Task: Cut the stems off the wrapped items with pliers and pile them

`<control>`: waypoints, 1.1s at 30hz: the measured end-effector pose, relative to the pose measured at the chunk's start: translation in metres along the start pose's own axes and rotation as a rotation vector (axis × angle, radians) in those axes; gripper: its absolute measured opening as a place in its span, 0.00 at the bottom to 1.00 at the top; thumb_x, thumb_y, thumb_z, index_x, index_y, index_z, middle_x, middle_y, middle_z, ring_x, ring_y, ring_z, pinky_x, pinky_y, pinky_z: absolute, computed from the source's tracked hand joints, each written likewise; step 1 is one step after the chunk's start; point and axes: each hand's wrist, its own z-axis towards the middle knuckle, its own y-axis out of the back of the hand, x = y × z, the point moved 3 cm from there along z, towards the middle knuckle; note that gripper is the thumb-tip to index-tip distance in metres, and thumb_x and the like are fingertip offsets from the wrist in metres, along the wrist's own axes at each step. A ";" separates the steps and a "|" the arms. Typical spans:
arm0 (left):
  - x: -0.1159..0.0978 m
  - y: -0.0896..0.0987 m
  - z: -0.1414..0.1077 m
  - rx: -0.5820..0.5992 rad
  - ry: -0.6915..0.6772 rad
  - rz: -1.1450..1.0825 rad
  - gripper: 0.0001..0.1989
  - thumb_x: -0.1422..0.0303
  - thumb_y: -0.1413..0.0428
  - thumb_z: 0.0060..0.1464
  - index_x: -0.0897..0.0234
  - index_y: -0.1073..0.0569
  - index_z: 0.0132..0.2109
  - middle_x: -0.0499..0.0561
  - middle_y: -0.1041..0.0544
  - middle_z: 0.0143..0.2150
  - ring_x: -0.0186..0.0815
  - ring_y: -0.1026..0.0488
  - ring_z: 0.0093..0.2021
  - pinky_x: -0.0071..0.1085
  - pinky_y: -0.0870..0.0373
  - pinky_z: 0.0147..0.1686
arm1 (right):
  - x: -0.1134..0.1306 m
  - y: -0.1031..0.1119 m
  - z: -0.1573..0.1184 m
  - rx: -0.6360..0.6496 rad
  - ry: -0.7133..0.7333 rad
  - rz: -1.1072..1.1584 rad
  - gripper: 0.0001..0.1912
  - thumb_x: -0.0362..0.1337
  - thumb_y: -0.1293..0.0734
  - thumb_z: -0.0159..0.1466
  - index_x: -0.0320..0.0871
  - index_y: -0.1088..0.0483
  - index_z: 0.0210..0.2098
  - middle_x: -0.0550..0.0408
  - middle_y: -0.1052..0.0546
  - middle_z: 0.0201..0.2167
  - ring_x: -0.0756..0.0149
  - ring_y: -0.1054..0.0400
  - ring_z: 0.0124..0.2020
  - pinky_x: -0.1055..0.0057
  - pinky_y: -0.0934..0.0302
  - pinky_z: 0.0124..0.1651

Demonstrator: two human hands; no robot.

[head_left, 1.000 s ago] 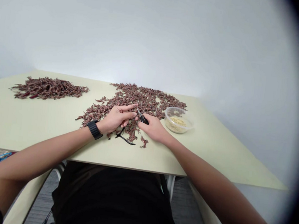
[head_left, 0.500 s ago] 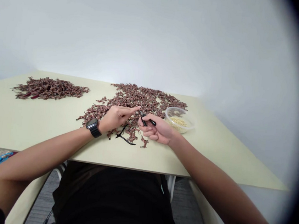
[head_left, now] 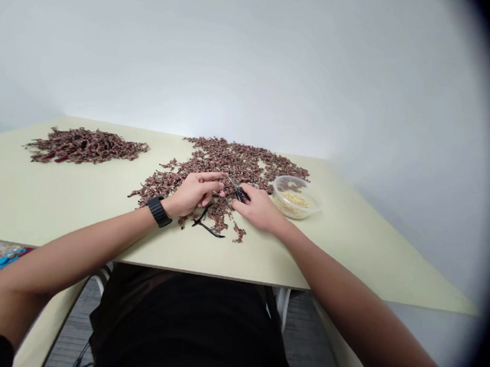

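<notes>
My left hand (head_left: 195,194), a dark watch on its wrist, is closed with thumb and fingers drawn together over the loose pile. Whatever sits between its fingertips is too small to name. Black-handled nippers (head_left: 240,193) are gripped in my right hand (head_left: 260,209), back of the hand up, their metal tip reaching my left fingertips. Beneath both hands spreads a pile of small reddish-brown, irregular pieces (head_left: 225,157). One loose piece (head_left: 238,233) lies nearer me. A second black-handled tool (head_left: 207,228), handles spread, rests on the table below my left hand.
A clear round plastic bowl (head_left: 298,212) with small yellowish bits stands right of my right hand. Another heap of brown pieces (head_left: 85,146) is at the left back of the pale yellow table (head_left: 71,206). A wall (head_left: 241,54) rises behind.
My right hand has turned from curled fingers showing to back up, swinging the nippers' tip toward my left fingertips. My left thumb and fingers have bent inward.
</notes>
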 end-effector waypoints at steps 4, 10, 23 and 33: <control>0.001 -0.001 0.001 0.019 0.013 -0.044 0.31 0.63 0.34 0.53 0.71 0.26 0.61 0.44 0.27 0.21 0.23 0.44 0.14 0.25 0.54 0.15 | -0.002 -0.002 -0.001 0.033 0.016 0.002 0.07 0.42 0.35 0.63 0.45 0.35 0.34 0.61 0.30 0.27 0.67 0.41 0.28 0.69 0.51 0.33; 0.002 -0.001 0.001 0.032 0.015 -0.081 0.30 0.64 0.34 0.54 0.72 0.26 0.62 0.45 0.26 0.22 0.23 0.43 0.14 0.24 0.54 0.14 | -0.002 -0.002 0.000 0.051 0.016 0.012 0.07 0.41 0.35 0.63 0.45 0.35 0.32 0.60 0.30 0.28 0.67 0.41 0.29 0.70 0.52 0.33; -0.008 -0.003 -0.010 0.006 -0.225 0.400 0.31 0.58 0.41 0.63 0.65 0.31 0.69 0.44 0.27 0.20 0.27 0.37 0.15 0.24 0.38 0.17 | 0.003 -0.008 -0.003 0.235 -0.218 0.528 0.10 0.43 0.35 0.62 0.46 0.38 0.31 0.64 0.46 0.22 0.72 0.55 0.22 0.74 0.60 0.22; -0.010 0.016 -0.002 0.029 -0.913 1.124 0.23 0.71 0.50 0.69 0.57 0.31 0.69 0.52 0.19 0.39 0.29 0.27 0.32 0.25 0.33 0.33 | 0.009 0.006 -0.007 0.733 -0.464 1.207 0.10 0.43 0.36 0.65 0.44 0.38 0.33 0.65 0.51 0.23 0.76 0.67 0.20 0.83 0.69 0.15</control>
